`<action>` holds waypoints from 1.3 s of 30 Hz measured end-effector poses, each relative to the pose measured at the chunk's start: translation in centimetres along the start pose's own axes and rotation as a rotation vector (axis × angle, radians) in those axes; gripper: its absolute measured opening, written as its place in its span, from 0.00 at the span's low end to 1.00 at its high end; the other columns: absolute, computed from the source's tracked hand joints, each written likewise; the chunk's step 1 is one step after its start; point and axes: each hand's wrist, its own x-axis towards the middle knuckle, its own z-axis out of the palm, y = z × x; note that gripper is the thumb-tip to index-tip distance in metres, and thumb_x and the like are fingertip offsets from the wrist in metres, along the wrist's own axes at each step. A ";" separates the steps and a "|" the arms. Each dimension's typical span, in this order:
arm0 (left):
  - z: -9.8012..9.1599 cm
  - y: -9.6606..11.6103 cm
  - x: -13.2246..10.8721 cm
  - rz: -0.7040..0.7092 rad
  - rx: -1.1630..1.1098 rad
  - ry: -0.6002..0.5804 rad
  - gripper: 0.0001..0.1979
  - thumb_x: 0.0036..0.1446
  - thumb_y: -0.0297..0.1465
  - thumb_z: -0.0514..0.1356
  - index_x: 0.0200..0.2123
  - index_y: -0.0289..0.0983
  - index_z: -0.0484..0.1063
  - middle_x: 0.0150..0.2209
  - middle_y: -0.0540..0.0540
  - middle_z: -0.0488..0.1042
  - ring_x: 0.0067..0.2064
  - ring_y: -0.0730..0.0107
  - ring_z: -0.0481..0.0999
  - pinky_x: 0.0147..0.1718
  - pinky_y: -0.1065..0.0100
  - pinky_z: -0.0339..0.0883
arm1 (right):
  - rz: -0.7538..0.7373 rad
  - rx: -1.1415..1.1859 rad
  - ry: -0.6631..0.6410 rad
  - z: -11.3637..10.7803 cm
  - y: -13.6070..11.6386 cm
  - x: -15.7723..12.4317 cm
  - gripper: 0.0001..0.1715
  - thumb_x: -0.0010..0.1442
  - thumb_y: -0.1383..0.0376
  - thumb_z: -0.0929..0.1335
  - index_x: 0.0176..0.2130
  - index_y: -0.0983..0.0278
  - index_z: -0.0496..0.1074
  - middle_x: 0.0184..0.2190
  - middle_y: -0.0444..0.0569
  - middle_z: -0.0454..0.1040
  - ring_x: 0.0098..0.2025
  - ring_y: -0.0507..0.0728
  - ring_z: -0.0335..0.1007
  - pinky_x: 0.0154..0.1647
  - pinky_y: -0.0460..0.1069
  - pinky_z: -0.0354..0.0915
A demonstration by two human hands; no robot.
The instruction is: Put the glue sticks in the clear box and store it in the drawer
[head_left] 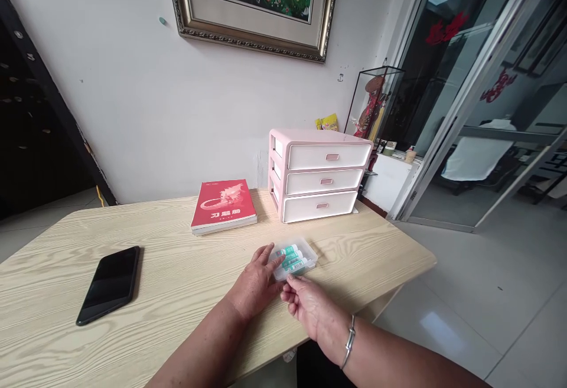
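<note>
A translucent plastic box (310,250) lies on the wooden table (177,299), near its front edge. Several green-and-white tubes (293,258) show inside it, side by side. My left hand (257,276) is on the box's left side, its fingers and thumb around that side and one fingertip over the tubes. At the box's front edge, my right hand (305,304) has its thumb and index finger pinched on the rim, with the other fingers curled. A silver bracelet (349,342) circles the right wrist.
A black phone (110,283) lies at the left of the table. Red-covered books (225,204) are stacked near the wall, beside a pink and white three-drawer cabinet (325,181). A framed picture (257,36) hangs above. Glass doors (465,98) stand at the right.
</note>
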 end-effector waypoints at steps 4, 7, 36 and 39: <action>0.0 0.0 0.0 0.003 0.011 0.004 0.29 0.54 0.33 0.67 0.60 0.40 0.69 0.67 0.33 0.58 0.67 0.44 0.57 0.60 0.48 0.63 | -0.060 -0.015 0.008 0.5 0.5 -0.3 0.11 0.67 0.65 0.65 0.32 0.65 0.66 0.20 0.41 0.68 0.20 0.48 0.69 0.16 0.40 0.53; 0.2 -0.2 -0.1 0.012 0.007 0.024 0.29 0.54 0.33 0.66 0.60 0.41 0.69 0.67 0.35 0.58 0.67 0.45 0.57 0.61 0.49 0.63 | -0.065 0.001 0.015 0.4 1.3 0.3 0.11 0.66 0.62 0.66 0.33 0.65 0.67 0.22 0.42 0.69 0.21 0.48 0.70 0.18 0.41 0.57; -0.3 -1.5 3.0 -0.437 -0.711 0.159 0.26 0.58 0.53 0.55 0.43 0.36 0.75 0.43 0.39 0.79 0.43 0.57 0.79 0.34 0.65 0.73 | -1.287 -1.409 -0.143 -6.2 -4.2 0.8 0.20 0.63 0.71 0.64 0.53 0.58 0.73 0.52 0.51 0.75 0.57 0.62 0.66 0.63 0.61 0.56; -0.6 -1.8 4.3 -0.554 -0.755 0.189 0.30 0.57 0.57 0.53 0.39 0.35 0.72 0.39 0.37 0.79 0.37 0.57 0.80 0.25 0.67 0.68 | -1.261 -1.465 -0.158 -5.8 -4.2 1.1 0.17 0.64 0.71 0.64 0.49 0.57 0.75 0.48 0.50 0.77 0.53 0.62 0.68 0.60 0.59 0.58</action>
